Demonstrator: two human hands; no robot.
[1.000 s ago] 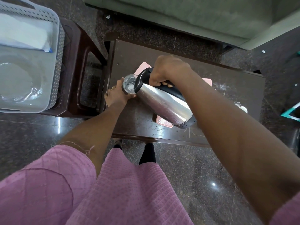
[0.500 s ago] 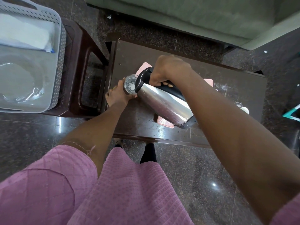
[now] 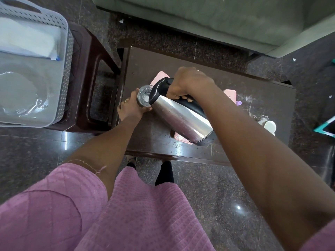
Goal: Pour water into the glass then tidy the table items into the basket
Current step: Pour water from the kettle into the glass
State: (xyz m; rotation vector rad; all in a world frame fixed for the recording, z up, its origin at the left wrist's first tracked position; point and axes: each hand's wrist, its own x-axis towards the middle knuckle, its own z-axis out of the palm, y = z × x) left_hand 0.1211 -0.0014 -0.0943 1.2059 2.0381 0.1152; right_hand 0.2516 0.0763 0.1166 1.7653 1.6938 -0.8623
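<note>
A steel kettle (image 3: 181, 120) with a black lid and handle is tipped to the left, its spout over a clear glass (image 3: 143, 96). My right hand (image 3: 188, 84) grips the kettle's handle from above. My left hand (image 3: 130, 109) wraps around the glass, which stands at the left end of the dark wooden table (image 3: 226, 84). Water shows inside the glass. A grey perforated basket (image 3: 67, 57) sits on a stool at the left, holding a white cloth and a clear plate.
A pink tray (image 3: 230, 95) lies under the kettle, mostly hidden. Small items, a white cap (image 3: 270, 126) and a purple piece (image 3: 239, 102), lie at the table's right end. A green sofa (image 3: 217, 20) runs behind the table. A dark stool (image 3: 90, 69) bears the basket.
Both hands hold nearly the same pose; the kettle stays tipped over the glass and only the camera view shifts slightly.
</note>
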